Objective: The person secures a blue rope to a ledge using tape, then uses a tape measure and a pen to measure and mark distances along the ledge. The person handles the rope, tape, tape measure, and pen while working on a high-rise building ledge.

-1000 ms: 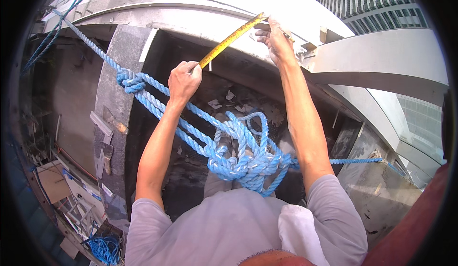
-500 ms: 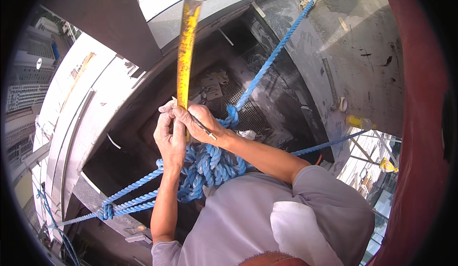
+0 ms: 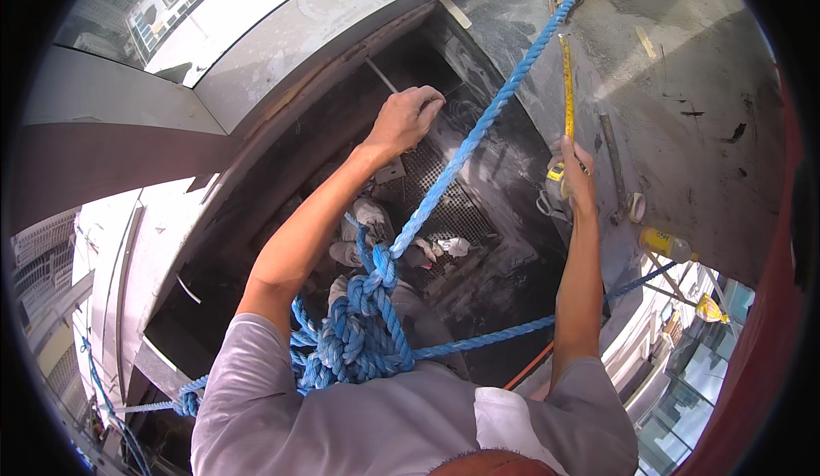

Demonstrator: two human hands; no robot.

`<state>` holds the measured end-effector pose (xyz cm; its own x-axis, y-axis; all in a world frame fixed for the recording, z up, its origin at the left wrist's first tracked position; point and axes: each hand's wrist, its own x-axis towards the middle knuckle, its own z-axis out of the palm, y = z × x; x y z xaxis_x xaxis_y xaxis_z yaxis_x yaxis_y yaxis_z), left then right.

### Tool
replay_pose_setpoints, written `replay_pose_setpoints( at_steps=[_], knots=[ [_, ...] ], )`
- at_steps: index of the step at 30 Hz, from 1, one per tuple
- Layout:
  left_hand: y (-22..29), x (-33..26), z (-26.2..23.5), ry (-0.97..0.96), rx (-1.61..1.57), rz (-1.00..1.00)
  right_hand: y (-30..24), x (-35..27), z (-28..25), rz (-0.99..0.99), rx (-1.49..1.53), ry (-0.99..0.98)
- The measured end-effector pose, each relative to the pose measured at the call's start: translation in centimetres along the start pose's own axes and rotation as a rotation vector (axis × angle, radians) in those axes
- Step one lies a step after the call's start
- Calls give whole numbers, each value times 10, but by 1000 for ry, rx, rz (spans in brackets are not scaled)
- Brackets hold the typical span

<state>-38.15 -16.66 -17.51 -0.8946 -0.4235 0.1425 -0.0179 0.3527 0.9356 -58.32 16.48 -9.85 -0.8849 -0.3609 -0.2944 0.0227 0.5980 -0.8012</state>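
My left hand [image 3: 405, 122] is raised over the dark recess, left of a taut blue rope [image 3: 483, 130] and apart from it. Its fingers are curled in, and whatever they may hold is hidden. Out at the right, my right hand [image 3: 579, 175] grips a yellow tape measure [image 3: 558, 171]. The measure's yellow blade [image 3: 568, 92] sticks out away from me, over the grey concrete surface. A thin dark stick, like a pencil, shows among the right fingers. Against my front sits a thick knotted bundle of blue rope [image 3: 359, 327], with strands running off left and right.
A plastic bottle with a yellow label [image 3: 666, 242] and a tape roll [image 3: 636, 207] lie at the right edge of the concrete [image 3: 683, 134]. Below me, my shoes stand near a perforated grate [image 3: 444, 211] with crumpled paper [image 3: 454, 245]. Open drops with buildings show on both sides.
My hands have parted. The tape measure has moved right and away from my left hand, staying in my right hand. The left hand has risen over the recess, and the view has shifted.
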Motion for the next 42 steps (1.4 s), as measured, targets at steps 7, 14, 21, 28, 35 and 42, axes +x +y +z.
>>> replay_pose_setpoints(
  at_steps=[7,14,21,28,35,42],
  knots=[
    [-18,77,71,25,398,401,-17,78,30,-65,-256,-295],
    [-16,141,88,117,601,671,-59,149,56,-525,-583,-269],
    [-23,189,91,-5,613,652,-76,159,67,-554,-626,-325],
    [-43,192,103,105,595,645,-52,156,71,-580,-458,-142],
    [-30,183,105,13,494,670,-52,155,71,-687,-275,-141],
    [-31,182,88,3,514,679,-49,147,79,-506,-120,-125]
  ],
)
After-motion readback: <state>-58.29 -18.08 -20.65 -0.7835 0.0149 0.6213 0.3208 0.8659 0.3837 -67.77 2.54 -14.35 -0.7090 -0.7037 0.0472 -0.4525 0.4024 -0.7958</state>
